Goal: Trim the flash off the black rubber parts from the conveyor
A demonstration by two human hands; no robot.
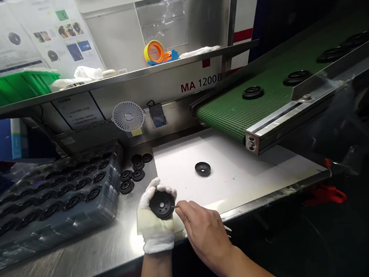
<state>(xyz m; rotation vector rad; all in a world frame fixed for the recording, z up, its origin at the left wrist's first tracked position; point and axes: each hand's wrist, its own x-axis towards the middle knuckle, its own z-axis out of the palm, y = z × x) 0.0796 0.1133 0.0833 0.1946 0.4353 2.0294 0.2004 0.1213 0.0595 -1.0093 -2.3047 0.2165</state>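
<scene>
In the head view, my left hand (156, 226), in a white glove, is closed around a round black plastic disc (162, 204) with a hole at its centre. Bare and closed, my right hand (204, 227) pinches a thin metal blade (175, 206) whose tip is at the disc's right rim. Most of that tool is hidden by my fingers; a pale end shows below the hand. A similar black disc (203, 169) lies on the white sheet (242, 180) beyond my hands.
Several black discs (138, 175) lie on the steel table left of the sheet. A clear tray (102, 205) of discs stands farther left. At the right, a green conveyor belt (224, 107) carries more discs. A shelf (150, 69) holds tape (154, 52) and a green bin (9, 89).
</scene>
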